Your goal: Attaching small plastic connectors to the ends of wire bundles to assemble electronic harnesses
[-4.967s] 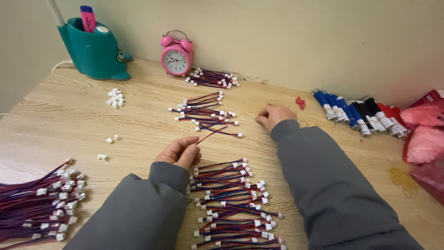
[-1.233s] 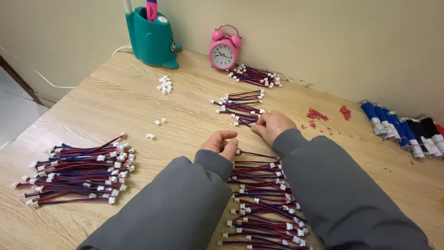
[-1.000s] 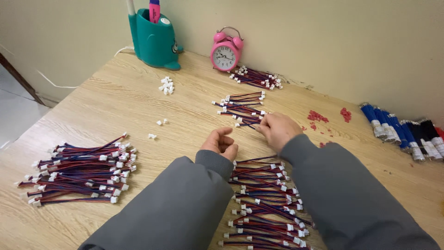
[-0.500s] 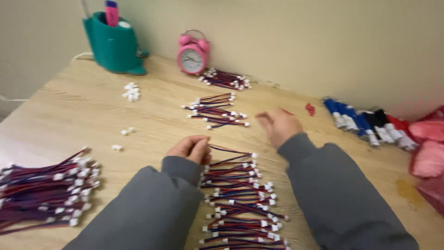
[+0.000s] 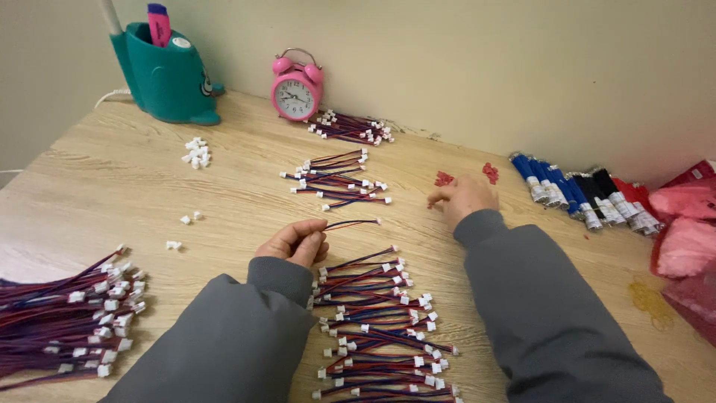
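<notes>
Your left hand [image 5: 292, 241] pinches one red-and-blue wire [image 5: 350, 222] above the wire pile [image 5: 380, 328], forearm flat on the table [image 5: 112, 186]; your right hand [image 5: 464, 198] reaches out, fingers loosely curled, beside the red pieces [image 5: 444, 178]

Dim warm light, soft shadows, slight blur

The wire [image 5: 350, 222] in the left grip [image 5: 292, 242] was red and blue with a white plug. Past the right grip [image 5: 464, 198] lay small red pieces [image 5: 444, 178]. The clock [image 5: 296, 88] was pink, the tabletop [image 5: 112, 186] pale wood-grain, the sleeves [image 5: 552, 313] grey.
</notes>
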